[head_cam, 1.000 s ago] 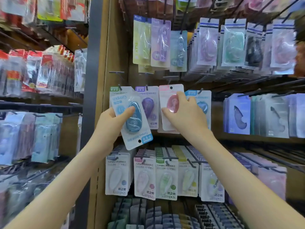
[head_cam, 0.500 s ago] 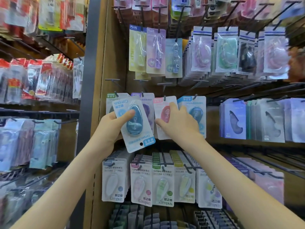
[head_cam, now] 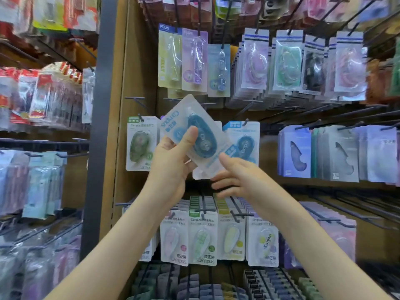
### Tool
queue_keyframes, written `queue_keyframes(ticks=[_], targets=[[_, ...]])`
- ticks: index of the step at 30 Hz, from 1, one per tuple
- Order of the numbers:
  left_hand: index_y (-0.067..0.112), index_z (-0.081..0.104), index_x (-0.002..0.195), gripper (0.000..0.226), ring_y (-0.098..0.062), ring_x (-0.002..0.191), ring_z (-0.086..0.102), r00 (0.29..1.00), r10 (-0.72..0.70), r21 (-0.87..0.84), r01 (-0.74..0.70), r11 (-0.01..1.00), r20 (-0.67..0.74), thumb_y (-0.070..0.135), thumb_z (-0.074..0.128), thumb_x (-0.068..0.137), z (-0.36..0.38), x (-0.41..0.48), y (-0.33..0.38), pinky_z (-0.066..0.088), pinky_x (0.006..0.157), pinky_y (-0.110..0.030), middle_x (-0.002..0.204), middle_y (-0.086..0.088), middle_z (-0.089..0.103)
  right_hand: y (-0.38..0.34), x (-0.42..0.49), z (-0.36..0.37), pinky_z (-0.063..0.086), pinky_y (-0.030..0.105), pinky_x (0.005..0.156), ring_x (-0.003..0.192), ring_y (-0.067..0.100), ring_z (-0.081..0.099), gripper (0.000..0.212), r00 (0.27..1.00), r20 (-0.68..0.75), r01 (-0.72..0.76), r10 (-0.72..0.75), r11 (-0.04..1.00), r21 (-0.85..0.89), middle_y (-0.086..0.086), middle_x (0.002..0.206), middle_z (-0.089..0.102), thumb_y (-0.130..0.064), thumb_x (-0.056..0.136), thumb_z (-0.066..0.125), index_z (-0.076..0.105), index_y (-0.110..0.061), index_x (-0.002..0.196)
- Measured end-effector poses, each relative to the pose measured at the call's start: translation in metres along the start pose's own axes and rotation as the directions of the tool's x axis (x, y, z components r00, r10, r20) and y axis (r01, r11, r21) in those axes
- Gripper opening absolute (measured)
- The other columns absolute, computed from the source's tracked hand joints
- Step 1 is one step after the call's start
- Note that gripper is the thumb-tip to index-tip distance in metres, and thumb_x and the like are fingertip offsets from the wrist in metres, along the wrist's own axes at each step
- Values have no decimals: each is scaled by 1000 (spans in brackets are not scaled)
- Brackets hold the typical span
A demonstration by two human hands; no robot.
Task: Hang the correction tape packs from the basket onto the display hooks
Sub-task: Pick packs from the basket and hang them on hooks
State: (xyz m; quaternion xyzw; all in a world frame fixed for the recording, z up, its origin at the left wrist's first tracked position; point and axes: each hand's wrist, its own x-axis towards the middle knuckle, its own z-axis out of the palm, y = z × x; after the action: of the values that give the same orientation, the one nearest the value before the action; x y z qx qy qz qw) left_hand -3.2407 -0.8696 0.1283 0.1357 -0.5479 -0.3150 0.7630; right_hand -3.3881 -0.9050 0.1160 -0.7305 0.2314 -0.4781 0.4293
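My left hand (head_cam: pixel 171 167) grips a blue correction tape pack (head_cam: pixel 194 135), tilted, thumb across its clear front. The pack is raised in front of the middle hook row. My right hand (head_cam: pixel 233 178) is just below and right of the pack, fingers relaxed and spread, holding nothing. Behind hang a green pack (head_cam: pixel 139 144) on the left hook and a blue pack (head_cam: pixel 246 141) on a hook (head_cam: pixel 245 122) at the right. The purple and pink packs between them are mostly hidden by the held pack. The basket is out of view.
Long bare hooks (head_cam: pixel 324 113) jut out right of the middle row. Above hang PLUS tape packs (head_cam: pixel 194 61); below, a full row of Campus packs (head_cam: pixel 202 237). A grey upright post (head_cam: pixel 101 126) divides this bay from crowded shelves on the left.
My right hand let go of the pink pack on its hook and dropped below the blue pack. My left hand raised the blue pack and turned it further over.
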Motion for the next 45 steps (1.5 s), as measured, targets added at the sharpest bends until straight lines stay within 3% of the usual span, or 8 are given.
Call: queue_keyframes(ticks=[5,10,14,18,22,27,30,45], targets=[[17,67,100,29,-16,91,71,989,24,68,-35,997,147,12,76,73,22,-2,-10,58,74,-29,96,-2,75,17,1,-14,56,24,68,71,12,66,22,978,-90,205,-187,812,546,3,78,71,-19,78,58,63,-10,97],[32,52,123,52,-10,81,72,981,102,381,-159,911,166,4,70,84,18,-2,-7,54,65,-19,88,-2,76,11,4,-52,53,22,61,66,9,62,13,935,-290,295,-204,902,315,-1,75,70,-16,90,56,62,-9,100],[41,59,111,41,-17,81,72,968,115,654,-235,719,222,18,75,83,19,2,-34,60,76,-43,89,-4,74,8,15,-56,56,23,60,84,15,68,18,866,-496,260,-62,903,342,9,107,67,-17,99,53,49,-11,115],[42,51,116,45,-6,68,66,948,183,747,-317,584,259,16,71,83,27,2,-61,55,74,-28,83,7,70,15,26,-39,57,41,86,117,21,58,76,830,-512,369,-223,907,202,5,139,49,-29,88,68,15,-36,142],[35,47,132,50,-8,84,68,933,200,804,-360,474,300,20,67,88,27,2,-65,54,82,-31,97,7,70,11,35,-38,57,23,71,106,1,56,113,817,-448,375,-363,925,-66,-13,132,45,-24,78,79,-8,-48,146],[9,59,128,54,-27,115,53,757,449,873,-471,-130,475,42,53,85,1,24,-60,39,97,-33,126,-14,60,2,47,-53,38,23,101,127,12,42,76,778,-338,285,-530,776,-562,-5,141,40,-28,83,74,29,-30,144],[7,60,127,51,-40,120,53,750,428,860,-387,-334,504,29,67,81,-15,37,-63,45,98,-46,132,-23,55,0,52,-55,30,22,100,132,15,36,67,803,-268,190,-533,654,-732,1,147,34,-31,90,64,31,-25,149],[7,61,124,56,-39,106,61,813,305,849,-380,-367,496,22,80,73,-19,49,-65,46,97,-51,118,-23,63,-5,55,-39,46,36,81,112,28,47,68,850,-319,-130,-419,420,-898,8,126,34,-49,94,48,19,-23,150]])
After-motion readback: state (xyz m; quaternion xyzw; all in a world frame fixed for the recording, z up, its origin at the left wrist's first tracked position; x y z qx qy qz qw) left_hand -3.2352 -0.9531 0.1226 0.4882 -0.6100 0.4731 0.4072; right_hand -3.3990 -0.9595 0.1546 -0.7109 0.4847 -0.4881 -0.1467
